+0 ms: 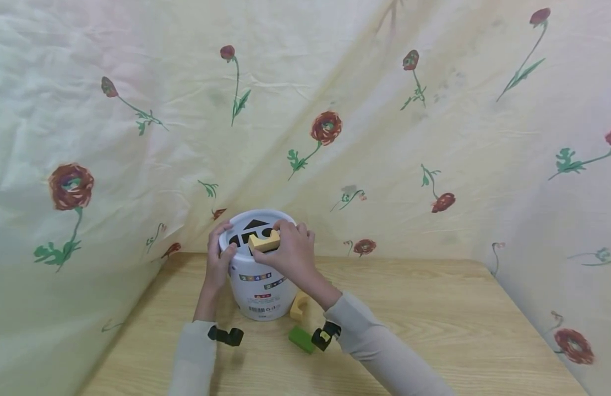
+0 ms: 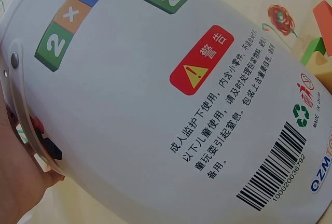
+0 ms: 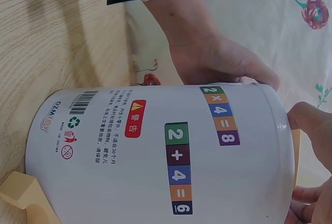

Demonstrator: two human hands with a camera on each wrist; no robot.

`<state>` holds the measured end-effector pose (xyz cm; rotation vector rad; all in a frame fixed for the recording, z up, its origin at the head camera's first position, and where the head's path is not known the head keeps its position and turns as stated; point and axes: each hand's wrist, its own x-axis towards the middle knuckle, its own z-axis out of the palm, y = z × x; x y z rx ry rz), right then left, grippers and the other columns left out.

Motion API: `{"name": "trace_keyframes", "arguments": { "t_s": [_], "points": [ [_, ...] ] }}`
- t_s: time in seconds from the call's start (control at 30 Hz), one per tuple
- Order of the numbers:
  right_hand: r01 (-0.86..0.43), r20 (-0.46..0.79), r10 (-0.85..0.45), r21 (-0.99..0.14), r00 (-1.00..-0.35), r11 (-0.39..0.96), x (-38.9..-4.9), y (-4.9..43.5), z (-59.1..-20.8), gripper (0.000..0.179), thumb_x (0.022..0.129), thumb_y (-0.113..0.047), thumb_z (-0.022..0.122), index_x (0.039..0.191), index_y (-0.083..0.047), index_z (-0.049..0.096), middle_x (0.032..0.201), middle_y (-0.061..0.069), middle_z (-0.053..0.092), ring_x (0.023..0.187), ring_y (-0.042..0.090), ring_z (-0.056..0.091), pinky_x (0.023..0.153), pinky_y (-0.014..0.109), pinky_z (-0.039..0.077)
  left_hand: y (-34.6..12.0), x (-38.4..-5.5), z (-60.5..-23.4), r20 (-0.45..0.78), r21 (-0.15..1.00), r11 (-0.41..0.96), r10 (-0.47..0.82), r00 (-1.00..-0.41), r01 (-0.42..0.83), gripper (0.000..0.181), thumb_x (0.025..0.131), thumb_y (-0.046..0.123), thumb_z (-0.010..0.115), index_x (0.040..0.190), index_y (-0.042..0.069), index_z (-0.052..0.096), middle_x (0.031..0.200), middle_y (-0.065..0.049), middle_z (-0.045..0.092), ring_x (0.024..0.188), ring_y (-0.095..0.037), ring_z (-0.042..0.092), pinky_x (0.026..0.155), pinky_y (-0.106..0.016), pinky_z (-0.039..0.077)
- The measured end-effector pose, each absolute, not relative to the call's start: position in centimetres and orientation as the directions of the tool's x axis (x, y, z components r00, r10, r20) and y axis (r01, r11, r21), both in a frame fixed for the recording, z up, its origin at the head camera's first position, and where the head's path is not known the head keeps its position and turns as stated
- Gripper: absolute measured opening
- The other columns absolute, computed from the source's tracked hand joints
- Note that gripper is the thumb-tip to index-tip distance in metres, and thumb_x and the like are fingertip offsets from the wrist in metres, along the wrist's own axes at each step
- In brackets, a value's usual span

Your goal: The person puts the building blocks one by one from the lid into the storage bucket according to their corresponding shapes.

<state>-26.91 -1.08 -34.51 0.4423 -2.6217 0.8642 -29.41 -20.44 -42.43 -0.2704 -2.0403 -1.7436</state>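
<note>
A white toy bucket (image 1: 258, 283) with printed sums and a lid (image 1: 238, 224) with black shaped holes stands upright on the table. My left hand (image 1: 218, 267) grips its rim from the left, with the thumb on the lid's edge. Over the lid, my right hand (image 1: 296, 250) pinches a yellow arch block (image 1: 263, 242) with its notch facing up. The block covers part of the holes; whether any of it sits inside one, I cannot tell. In the right wrist view only the edge of this block shows, past the rim.
Right of the bucket's base lies another yellow arch block (image 1: 298, 306), with a green block (image 1: 301, 339) nearer me. An orange-red block (image 2: 324, 24) shows at the left wrist view's edge. A flowered cloth (image 1: 285, 154) hangs behind the wooden table (image 1: 409, 313).
</note>
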Motion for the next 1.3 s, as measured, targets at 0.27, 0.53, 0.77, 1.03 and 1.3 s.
{"name": "trace_keyframes", "arguments": {
  "t_s": [0.27,0.53,0.77,1.03,1.3],
  "points": [
    [-0.388,0.386,-0.187,-0.549,-0.903,0.740,-26.2,-1.0,-34.2,0.061,0.075,-0.047,0.083,0.119,-0.009,0.063,0.104,0.004,0.066,0.101,0.024,0.046,0.094,0.044,0.034,-20.5,-28.6,-42.4,0.460,0.883,0.174,-0.131,-0.878,0.437,0.054,0.096,0.023,0.049,0.148,0.012,0.040,0.165,-0.003,0.026,0.141,-0.029,0.038,0.108,-0.045,0.045],
    [-0.391,0.387,-0.188,-0.559,-0.903,0.731,-25.8,-1.0,-34.2,0.060,0.077,-0.045,0.083,0.121,-0.008,0.064,0.091,0.003,0.062,0.098,0.022,0.045,0.095,0.044,0.033,-20.5,-28.2,-42.3,0.455,0.885,0.176,-0.131,-0.881,0.431,0.055,0.096,0.024,0.049,0.149,0.012,0.040,0.166,-0.003,0.025,0.140,-0.030,0.038,0.110,-0.054,0.043],
    [-0.416,0.403,-0.214,-0.526,-0.890,0.742,-26.0,-0.8,-34.1,0.033,0.088,-0.035,0.076,0.112,-0.011,0.072,0.085,0.002,0.063,0.094,0.022,0.045,0.092,0.045,0.033,-20.6,-28.1,-42.3,0.448,0.889,0.169,-0.131,-0.884,0.426,0.056,0.096,0.024,0.049,0.149,0.011,0.040,0.166,-0.004,0.024,0.144,-0.032,0.033,0.115,-0.059,0.037],
    [-0.484,0.398,-0.304,-0.513,-0.866,0.708,-26.5,0.0,-33.6,0.017,0.095,-0.021,0.070,0.106,-0.009,0.077,0.082,0.004,0.070,0.091,0.024,0.050,0.101,0.056,0.031,-20.5,-27.9,-42.4,0.440,0.894,0.164,-0.135,-0.888,0.418,0.056,0.096,0.023,0.049,0.149,0.011,0.039,0.166,-0.006,0.024,0.144,-0.032,0.033,0.116,-0.059,0.036],
    [-0.506,0.317,-0.396,-0.493,-0.862,0.708,-27.9,1.0,-32.9,0.016,0.098,-0.018,0.065,0.105,-0.011,0.078,0.103,0.004,0.077,0.100,0.026,0.055,0.112,0.064,0.022,-20.1,-28.0,-42.4,0.443,0.892,0.159,-0.126,-0.887,0.423,0.055,0.097,0.024,0.049,0.150,0.012,0.039,0.165,-0.005,0.025,0.143,-0.032,0.035,0.113,-0.059,0.040]
  ]
}}
